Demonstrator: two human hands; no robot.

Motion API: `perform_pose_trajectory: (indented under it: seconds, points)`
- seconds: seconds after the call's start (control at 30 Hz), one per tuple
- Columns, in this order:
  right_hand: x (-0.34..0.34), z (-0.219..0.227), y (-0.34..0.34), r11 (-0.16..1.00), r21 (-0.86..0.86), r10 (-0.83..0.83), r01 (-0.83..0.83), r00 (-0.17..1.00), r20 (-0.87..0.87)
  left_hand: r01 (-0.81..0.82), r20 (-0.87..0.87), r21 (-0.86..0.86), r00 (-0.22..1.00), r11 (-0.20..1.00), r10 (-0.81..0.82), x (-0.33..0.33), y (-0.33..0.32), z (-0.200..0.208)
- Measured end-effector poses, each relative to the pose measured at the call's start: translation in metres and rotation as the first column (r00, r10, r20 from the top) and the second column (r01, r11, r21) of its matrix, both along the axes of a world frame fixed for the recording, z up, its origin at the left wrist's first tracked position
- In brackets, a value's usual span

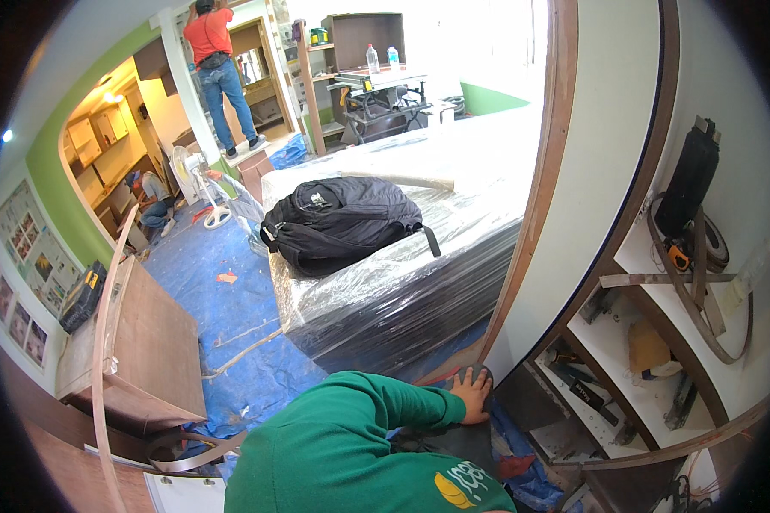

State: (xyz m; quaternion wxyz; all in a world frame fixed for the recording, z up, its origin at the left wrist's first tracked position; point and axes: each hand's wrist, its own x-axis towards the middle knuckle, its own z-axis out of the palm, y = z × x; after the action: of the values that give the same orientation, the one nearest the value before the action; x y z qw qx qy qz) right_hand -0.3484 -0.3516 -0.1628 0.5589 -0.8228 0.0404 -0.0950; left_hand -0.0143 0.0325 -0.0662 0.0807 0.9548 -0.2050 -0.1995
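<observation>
Low at the foot of the white panel, the left hand rests on a dark rounded thing, too covered to tell what it is; the fingers are spread over it rather than closed around it. The green sleeve reaches across from the left, with dark cloth below the wrist. The right hand is out of view, so I cannot tell its grip. To the right of the panel, shelves hold a coiled strip, an orange-and-black tape measure and a black tool, with more tools in the compartments below. Beyond the hand, a black backpack lies on a big plastic-wrapped block. Blue sheeting covers the floor to the left, beside a wooden cabinet with a black case on top. Farther back are a white fan, a worker in red standing on a raised ledge, another person crouching, and two bottles on a workbench.
</observation>
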Motion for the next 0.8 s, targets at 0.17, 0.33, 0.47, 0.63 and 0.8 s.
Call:
perform_pose_trajectory:
  seconds: [0.17, 0.33, 0.47, 0.63, 0.8]
  points:
    - [0.006, 0.014, 0.004, 0.88, 0.224, -0.167, 0.419, 0.714, -0.68, -0.001, 0.001, 0.001, 1.0, 1.0, 0.001, 0.0, 0.0, 0.0]
    - [0.009, 0.011, 0.004, 0.863, 0.266, -0.151, 0.429, 0.723, -0.675, 0.003, -0.002, 0.001, 1.0, 1.0, -0.003, 0.0, 0.001, -0.001]
    - [0.008, 0.008, 0.0, 0.882, 0.217, -0.165, 0.418, 0.705, -0.69, -0.003, 0.001, -0.005, 1.0, 1.0, 0.003, 0.0, 0.0, -0.002]
    - [0.007, 0.004, -0.001, 0.873, 0.245, -0.153, 0.422, 0.712, -0.685, -0.008, -0.004, -0.017, 1.0, 1.0, 0.008, 0.0, 0.0, -0.001]
    - [0.004, -0.002, -0.001, 0.844, 0.308, -0.139, 0.439, 0.734, -0.664, 0.008, -0.013, 0.024, 1.0, 1.0, -0.008, 0.0, 0.0, 0.004]
